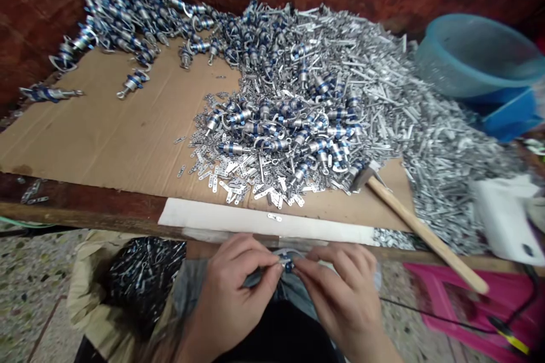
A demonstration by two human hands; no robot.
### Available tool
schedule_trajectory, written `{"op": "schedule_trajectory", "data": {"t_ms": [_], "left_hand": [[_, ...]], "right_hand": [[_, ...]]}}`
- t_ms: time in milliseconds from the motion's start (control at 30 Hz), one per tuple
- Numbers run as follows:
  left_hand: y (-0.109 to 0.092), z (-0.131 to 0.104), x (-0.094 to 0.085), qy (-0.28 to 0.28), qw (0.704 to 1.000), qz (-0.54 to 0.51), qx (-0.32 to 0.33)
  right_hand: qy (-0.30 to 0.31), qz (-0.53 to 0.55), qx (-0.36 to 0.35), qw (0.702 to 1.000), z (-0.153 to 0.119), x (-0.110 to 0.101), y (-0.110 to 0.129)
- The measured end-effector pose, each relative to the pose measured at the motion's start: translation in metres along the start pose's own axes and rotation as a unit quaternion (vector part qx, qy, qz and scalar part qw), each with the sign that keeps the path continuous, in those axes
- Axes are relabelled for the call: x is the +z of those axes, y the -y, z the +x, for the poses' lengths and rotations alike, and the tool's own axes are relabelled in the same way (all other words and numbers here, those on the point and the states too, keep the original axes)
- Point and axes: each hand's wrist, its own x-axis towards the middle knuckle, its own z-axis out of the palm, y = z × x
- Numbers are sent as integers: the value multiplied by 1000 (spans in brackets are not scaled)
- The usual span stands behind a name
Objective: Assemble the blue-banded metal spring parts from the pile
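Observation:
Close to my body, just below the table's front edge, a small silver-and-blue metal fitting (289, 261) is pinched between both hands. My left hand (238, 283) grips its left side with thumb and forefinger. From the other side, the fingertips of my right hand (343, 283) close on it. A curved silver piece shows at its top; my fingers cover much of the rest. Beyond the hands, a single flat metal link (275, 217) with holes lies on a white strip (238, 218). A heap of similar fittings (276, 125) rests among loose links on the cardboard.
A hammer (419, 227) lies at the right, its handle overhanging the edge. Behind it spread piled silver strips (366, 68) and a translucent blue tub (477, 62). More fittings (123, 5) are heaped at back left. A sack of dark metal parts (85, 283) stands below left.

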Motion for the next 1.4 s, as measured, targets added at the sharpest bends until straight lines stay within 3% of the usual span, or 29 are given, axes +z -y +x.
{"op": "schedule_trajectory", "data": {"t_ms": [67,233,400,533,667,767,933,1167,1267,1400], "left_hand": [[-2,1,-1,10,1000,9,15],[1,-2,-3,63,996,38,55],[23,-12,1,6,970,165,176],[40,-14,1,19,931,270,245],[37,-11,1,37,931,295,211],[27,-9,2,50,946,283,154],[23,-11,2,16,972,204,114],[26,-13,1,-3,983,151,105],[25,-12,2,-11,984,145,100],[24,-11,3,-24,984,142,103]], "right_hand": [[21,21,17,999,3,-1,1],[162,100,56,980,7,-1,-2],[178,81,116,974,11,12,-1],[161,48,157,973,17,20,-6],[189,61,177,964,31,18,-13],[171,43,169,970,45,22,-12],[175,-29,125,976,55,34,-7],[210,153,101,960,39,8,-11],[171,162,73,969,26,11,-4],[100,96,124,983,11,27,5]]}}
